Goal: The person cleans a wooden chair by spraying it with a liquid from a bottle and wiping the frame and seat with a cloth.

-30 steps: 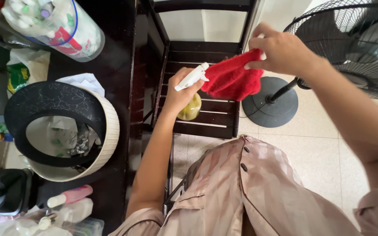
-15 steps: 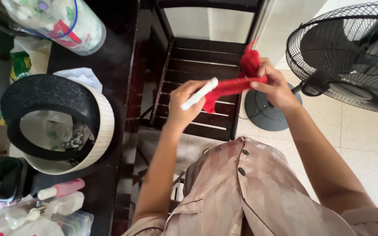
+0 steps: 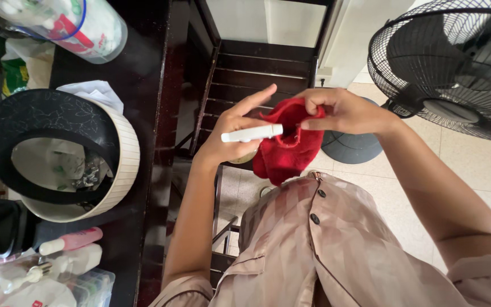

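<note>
— How many things are held, and by which hand?

— Two are counted; one white spray bottle (image 3: 251,133) is held in the left hand (image 3: 231,136), its head lying sideways across the palm, the lower fingers being wrapped around the neck while the forefinger is stretched out straight toward the cloth; one red cloth (image 3: 285,148) is pinched at its upper edge between thumb and fingertips of the right hand (image 3: 342,111), the rest of it being left to hang in a bunch just beside and behind the sprayer's nozzle.

— Where are both found?

— In front of the chest, above one dark slatted chair (image 3: 257,71); the greenish body of the bottle is mostly hidden behind the left palm and the cloth, so little of it can be told.

— What else is counted?

— One black standing fan (image 3: 456,62) is seen at the right, its round base (image 3: 350,149) partly covered by the right wrist; on the dark table (image 3: 149,85) at the left one cream bin with a black ring lid (image 3: 58,153) is placed, one clear tub (image 3: 69,25) at the far corner, and one pink bottle with a white cap (image 3: 69,241) lying near the lower edge.
</note>
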